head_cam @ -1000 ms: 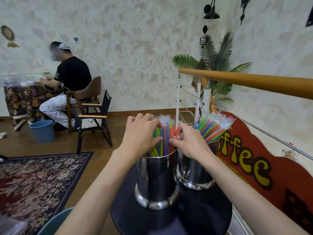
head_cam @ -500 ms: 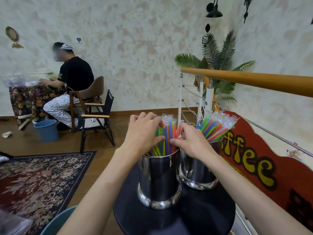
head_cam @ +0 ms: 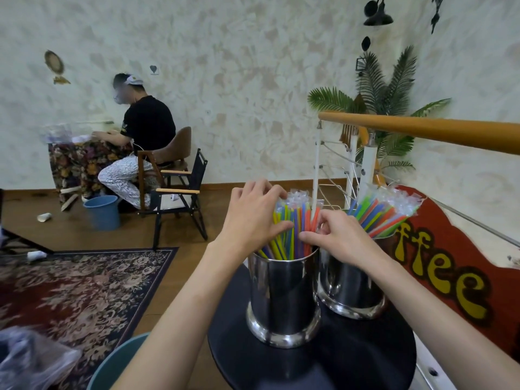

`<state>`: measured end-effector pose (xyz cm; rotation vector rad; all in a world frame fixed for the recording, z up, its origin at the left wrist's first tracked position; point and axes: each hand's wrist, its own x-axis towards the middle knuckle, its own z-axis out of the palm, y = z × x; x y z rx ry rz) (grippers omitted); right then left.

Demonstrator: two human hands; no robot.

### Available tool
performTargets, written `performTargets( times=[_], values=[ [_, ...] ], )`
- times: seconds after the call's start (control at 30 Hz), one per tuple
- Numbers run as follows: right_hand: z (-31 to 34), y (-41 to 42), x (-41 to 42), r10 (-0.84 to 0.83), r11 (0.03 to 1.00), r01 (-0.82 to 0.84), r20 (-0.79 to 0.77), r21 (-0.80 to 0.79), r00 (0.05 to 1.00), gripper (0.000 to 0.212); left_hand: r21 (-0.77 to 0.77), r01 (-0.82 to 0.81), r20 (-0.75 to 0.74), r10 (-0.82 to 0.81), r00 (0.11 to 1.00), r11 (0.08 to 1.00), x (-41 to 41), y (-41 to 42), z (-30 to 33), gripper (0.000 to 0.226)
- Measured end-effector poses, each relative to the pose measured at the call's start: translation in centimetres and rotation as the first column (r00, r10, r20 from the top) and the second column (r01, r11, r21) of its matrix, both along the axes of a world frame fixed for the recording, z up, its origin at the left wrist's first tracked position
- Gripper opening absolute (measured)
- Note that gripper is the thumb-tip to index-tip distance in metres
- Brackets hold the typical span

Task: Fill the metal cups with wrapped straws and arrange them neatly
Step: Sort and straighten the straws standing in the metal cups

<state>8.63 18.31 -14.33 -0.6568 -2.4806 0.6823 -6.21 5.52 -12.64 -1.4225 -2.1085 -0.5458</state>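
Two shiny metal cups stand side by side on a small round black table [head_cam: 351, 361]. The near cup [head_cam: 282, 294] holds a bundle of coloured wrapped straws [head_cam: 297, 218] standing upright. My left hand [head_cam: 253, 218] curls round the bundle's left side, thumb across the front. My right hand [head_cam: 337, 235] pinches straws on the bundle's right side just above the rim. The far cup [head_cam: 351, 285] holds another bundle of wrapped straws [head_cam: 382, 212] that leans to the right, untouched.
A wooden handrail [head_cam: 436, 130] and white posts run behind the table, with a red "coffee" sign [head_cam: 450, 271] to the right. A teal bin [head_cam: 118, 367] and plastic bag [head_cam: 31, 358] sit at lower left. A person sits at a far table beside a blue bucket [head_cam: 102, 212].
Both hands stay on the near cup's straws. My left thumb has slid across the front of the bundle and my right fingers have shifted lower toward the rim. The view has tilted slightly.
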Motion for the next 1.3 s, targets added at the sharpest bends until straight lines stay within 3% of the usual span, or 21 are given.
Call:
performTargets(
  times=[0.23, 0.37, 0.47, 0.67, 0.77, 0.93, 1.13, 1.23, 1.3],
  values=[
    [0.1, 0.1, 0.3, -0.015, 1.0, 0.015, -0.002, 0.003, 1.0, 0.031, -0.012, -0.071, -0.023, 0.071, 0.997, 0.997, 0.3, 0.8, -0.6, 0.056],
    [0.2, -0.1, 0.3, -0.008, 1.0, 0.008, -0.016, -0.004, 1.0, 0.03, 0.027, -0.106, -0.025, 0.106, 0.994, 0.994, 0.4, 0.8, -0.7, 0.045],
    [0.2, -0.1, 0.3, -0.031, 1.0, 0.031, -0.023, 0.005, 0.999, 0.028, 0.029, -0.067, 0.021, 0.066, 0.998, 0.997, 0.4, 0.5, -0.4, 0.037],
    [0.0, -0.5, 0.0, -0.115, 0.99, 0.122, -0.09, 0.072, 0.989, 0.047, 0.027, 0.033, 0.125, -0.036, 0.992, 0.999, 0.4, -0.3, 0.5, 0.05],
    [-0.1, -0.4, -0.2, -0.142, 0.98, 0.155, -0.104, 0.122, 0.984, 0.051, 0.027, -0.003, 0.075, 0.001, 0.997, 1.0, 0.3, -0.6, 0.7, 0.048],
    [-0.4, -0.1, -0.5, -0.141, 0.98, 0.152, -0.094, 0.128, 0.986, 0.039, 0.042, -0.054, -0.037, 0.055, 0.998, 0.998, 0.4, -0.9, 1.0, 0.049],
    [-0.2, -0.2, -0.4, -0.163, 0.981, 0.17, -0.075, 0.095, 0.984, 0.039, 0.056, -0.091, -0.252, 0.103, 0.962, 0.994, 1.1, -1.1, 1.0, 0.055],
    [0.2, -0.4, -0.2, -0.131, 0.99, 0.134, -0.047, 0.051, 0.99, 0.037, 0.035, -0.053, -0.291, 0.061, 0.955, 0.998, 1.1, -1.1, 1.2, 0.041],
    [0.4, -0.5, -0.1, -0.105, 0.994, 0.107, -0.031, 0.04, 0.994, 0.038, -0.041, -0.011, -0.241, 0.001, 0.97, 0.999, 1.0, -1.1, 1.3, 0.024]
  ],
)
